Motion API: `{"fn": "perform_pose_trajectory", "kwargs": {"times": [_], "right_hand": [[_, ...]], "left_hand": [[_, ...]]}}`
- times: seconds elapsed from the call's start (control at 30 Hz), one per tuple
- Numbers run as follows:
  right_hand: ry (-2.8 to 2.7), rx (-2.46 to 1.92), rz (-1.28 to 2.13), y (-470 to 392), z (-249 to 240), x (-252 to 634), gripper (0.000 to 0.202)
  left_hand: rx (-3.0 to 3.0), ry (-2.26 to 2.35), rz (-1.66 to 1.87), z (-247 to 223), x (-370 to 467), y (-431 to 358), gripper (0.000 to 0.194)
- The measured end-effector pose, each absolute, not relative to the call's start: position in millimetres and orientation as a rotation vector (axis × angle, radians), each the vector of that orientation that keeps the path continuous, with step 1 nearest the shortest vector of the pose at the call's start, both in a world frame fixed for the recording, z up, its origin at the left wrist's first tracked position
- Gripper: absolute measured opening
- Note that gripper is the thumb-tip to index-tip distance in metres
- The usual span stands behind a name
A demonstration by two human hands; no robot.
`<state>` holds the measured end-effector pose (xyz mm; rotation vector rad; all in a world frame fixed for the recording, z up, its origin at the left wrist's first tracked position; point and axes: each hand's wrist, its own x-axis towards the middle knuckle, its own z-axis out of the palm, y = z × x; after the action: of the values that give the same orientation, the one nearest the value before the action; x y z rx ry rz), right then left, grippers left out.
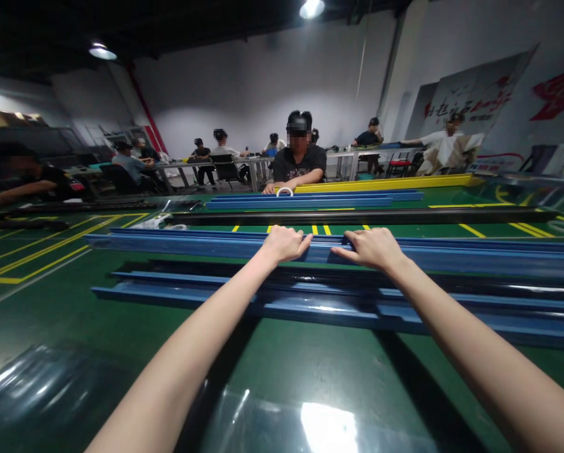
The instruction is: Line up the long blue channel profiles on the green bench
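Observation:
Both my arms reach forward over a green table to a long blue profile strip [206, 246] that lies crosswise. My left hand [284, 244] grips its upper edge, fingers curled over the far side and thumb on the near face. A short gap to the right, my right hand [373, 247] holds the same strip in the same way, its thumb pointing left. My curled fingertips are hidden behind the strip. Closer to me lie more blue profile strips [168, 297] with a dark glossy strip among them, below my wrists and touched by neither hand.
Beyond runs a long black strip [404, 216], then short blue strips [310, 201], a white tape roll [284, 192] and a yellow strip [385, 184] beside a seated person [300, 160]. Clear plastic film [41, 390] lies at the near left. Several other people sit farther back.

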<state>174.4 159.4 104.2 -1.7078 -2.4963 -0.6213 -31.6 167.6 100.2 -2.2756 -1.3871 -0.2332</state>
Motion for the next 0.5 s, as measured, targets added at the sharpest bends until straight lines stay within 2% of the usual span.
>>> {"fn": "perform_pose_trajectory", "kwargs": {"times": [0.23, 0.5], "right_hand": [[-2.481, -1.637, -0.695, 100, 110, 170, 0.073], [-2.509, -1.542, -0.687, 41, 87, 165, 0.070]], "left_hand": [[-2.256, -1.330, -0.313, 103, -40, 110, 0.055], [-2.294, -1.288, -0.359, 76, -50, 49, 0.042]]}}
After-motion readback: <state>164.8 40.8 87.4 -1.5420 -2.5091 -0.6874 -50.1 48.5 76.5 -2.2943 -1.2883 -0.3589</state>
